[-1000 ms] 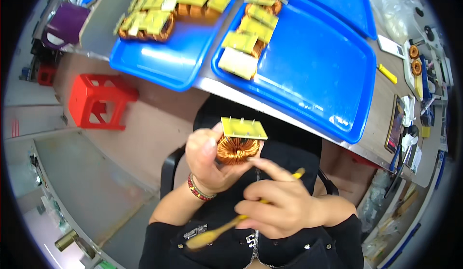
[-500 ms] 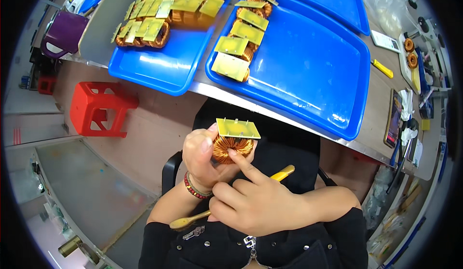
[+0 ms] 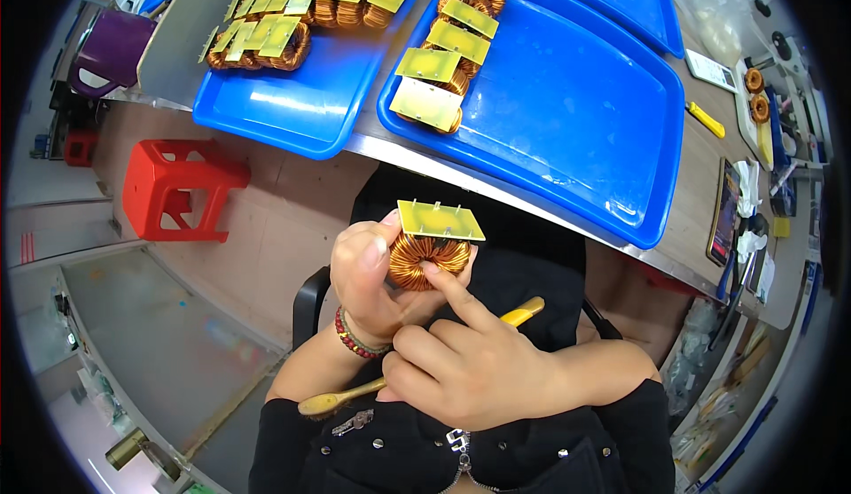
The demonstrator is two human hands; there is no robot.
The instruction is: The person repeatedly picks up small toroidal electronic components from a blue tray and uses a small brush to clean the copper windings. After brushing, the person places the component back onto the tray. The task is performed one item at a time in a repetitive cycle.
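Note:
My left hand (image 3: 365, 272) grips a toroidal copper coil (image 3: 409, 262) by its sides, in front of my chest. A yellow-green circuit board (image 3: 439, 220) with short metal pins sticking up sits on top of the coil. The tip of my right index finger touches the coil at its centre hole. The other fingers of my right hand (image 3: 479, 365) curl around a small wooden brush (image 3: 324, 404). Its head sticks out to the left and its yellow handle end to the right of the hand. The fingers behind the coil are partly hidden.
A blue tray (image 3: 567, 131) on the table holds a row of board-topped coils (image 3: 428, 67); another blue tray (image 3: 266, 122), at left, holds many more. A yellow-handled tool (image 3: 706, 122), a phone (image 3: 723, 210) and two bare coils (image 3: 758, 108) lie at right. A red stool (image 3: 177, 188) stands at left.
The coil and both hands sit slightly higher in the picture, and the view has shifted a little. The brush head has moved slightly left. Both grips are the same, index finger still on the coil.

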